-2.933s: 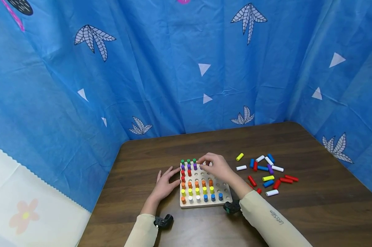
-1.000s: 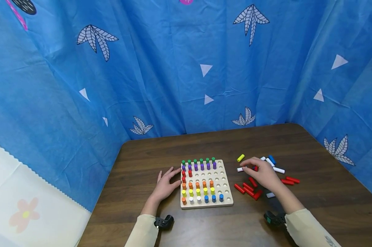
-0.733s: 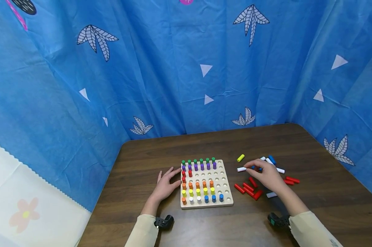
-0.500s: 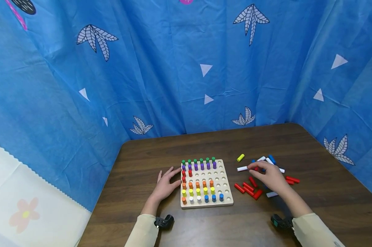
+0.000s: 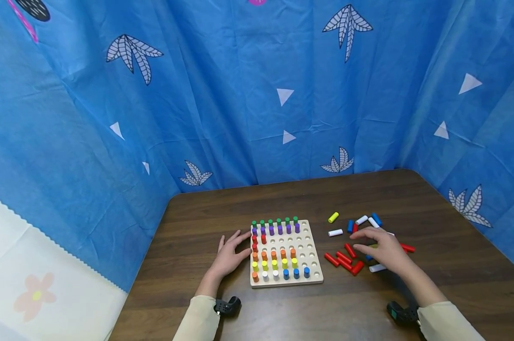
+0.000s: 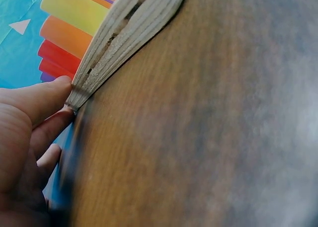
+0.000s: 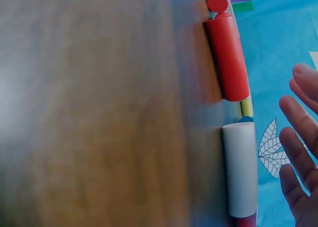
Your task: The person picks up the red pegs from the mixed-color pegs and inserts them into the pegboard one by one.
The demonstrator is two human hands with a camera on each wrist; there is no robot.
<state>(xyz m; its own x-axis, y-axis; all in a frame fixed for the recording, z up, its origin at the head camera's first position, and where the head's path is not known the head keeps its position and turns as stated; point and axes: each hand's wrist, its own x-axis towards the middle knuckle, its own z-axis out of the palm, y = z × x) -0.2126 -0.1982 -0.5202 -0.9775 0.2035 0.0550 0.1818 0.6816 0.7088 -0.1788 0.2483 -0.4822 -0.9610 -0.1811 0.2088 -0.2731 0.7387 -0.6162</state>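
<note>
A pale wooden pegboard (image 5: 278, 285) stands on the table with coloured pegs upright in rows: green, purple, red, orange, yellow, then a mixed front row. My left hand (image 5: 229, 255) touches its left edge with thumb and index fingertips (image 6: 62, 83), fingers fairly straight. Over the loose pegs to the right hovers my right hand (image 5: 382, 246), thumb and fingers apart with nothing between them. Beneath it, a yellow peg and a blue peg are partly hidden. The right wrist view shows spread fingers (image 7: 298, 132) beyond a red peg (image 7: 230, 58) and a white peg (image 7: 241, 170).
Loose red pegs (image 5: 344, 257) lie right of the board. Farther back are a yellow peg (image 5: 333, 217), a white peg (image 5: 335, 232) and blue pegs (image 5: 376, 219). A blue curtain (image 5: 257, 94) hangs behind the brown table (image 5: 222, 203).
My right hand has left the purple row and moved right over the loose pegs, lately drifting right and nearer. The purple row now shows several pegs. The left hand stays at the board.
</note>
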